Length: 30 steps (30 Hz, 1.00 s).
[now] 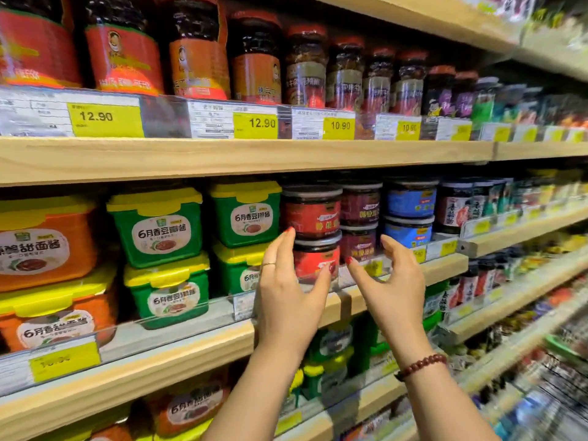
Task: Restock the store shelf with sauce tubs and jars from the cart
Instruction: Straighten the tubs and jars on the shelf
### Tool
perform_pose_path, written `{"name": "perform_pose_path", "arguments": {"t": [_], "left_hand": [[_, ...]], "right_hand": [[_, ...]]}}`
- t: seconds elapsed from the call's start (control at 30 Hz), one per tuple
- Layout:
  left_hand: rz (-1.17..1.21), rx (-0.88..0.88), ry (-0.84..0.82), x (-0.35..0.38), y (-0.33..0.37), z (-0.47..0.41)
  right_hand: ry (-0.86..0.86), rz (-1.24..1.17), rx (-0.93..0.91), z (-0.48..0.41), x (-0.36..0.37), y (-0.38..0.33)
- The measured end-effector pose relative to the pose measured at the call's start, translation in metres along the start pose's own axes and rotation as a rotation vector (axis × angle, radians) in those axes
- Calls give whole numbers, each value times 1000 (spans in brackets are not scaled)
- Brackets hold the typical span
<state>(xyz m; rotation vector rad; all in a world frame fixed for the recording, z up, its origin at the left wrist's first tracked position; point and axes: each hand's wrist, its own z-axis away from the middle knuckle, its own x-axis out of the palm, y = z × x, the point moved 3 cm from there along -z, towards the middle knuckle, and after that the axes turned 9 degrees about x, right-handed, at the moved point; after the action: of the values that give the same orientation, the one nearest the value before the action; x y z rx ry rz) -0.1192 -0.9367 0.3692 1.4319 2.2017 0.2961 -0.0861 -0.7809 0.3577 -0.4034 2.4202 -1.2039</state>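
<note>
Two red sauce tubs stand stacked on the middle shelf (197,338): the upper red tub (311,211) and the lower red tub (315,259). My left hand (286,288) is raised just left of the lower tub, fingers nearly straight, thumb crossing in front of its label. My right hand (388,281) hovers to the right of that tub with fingers loosely curved and holds nothing. Whether either hand touches the tub I cannot tell. The cart is out of view.
Green tubs (159,224) and orange tubs (44,246) with yellow lids are stacked to the left. Maroon tubs (359,202) and blue tubs (410,198) stand to the right. Tall jars (254,62) line the upper shelf above yellow price tags (105,117). More goods fill the lower shelves.
</note>
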Motion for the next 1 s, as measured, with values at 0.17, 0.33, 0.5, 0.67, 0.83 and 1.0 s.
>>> {"name": "perform_pose_path", "arguments": {"t": [0.17,0.33,0.5,0.67,0.83,1.0], "left_hand": [[-89,-106,55,42,9,-9],[-263,-246,131,73,20,-24],[-415,-371,146,82,19,-37],[-468,-425,141,79,15,-43],[-407,-425,151,76,9,-45],[-396,-418,154,76,5,-46]], "right_hand": [[-49,-16,-15,-55,-3,29],[-181,7,-36,-103,6,47],[-275,61,-65,-124,25,46],[-379,158,13,-137,34,41],[-586,47,84,-161,46,45],[-829,-230,211,-168,48,54]]}}
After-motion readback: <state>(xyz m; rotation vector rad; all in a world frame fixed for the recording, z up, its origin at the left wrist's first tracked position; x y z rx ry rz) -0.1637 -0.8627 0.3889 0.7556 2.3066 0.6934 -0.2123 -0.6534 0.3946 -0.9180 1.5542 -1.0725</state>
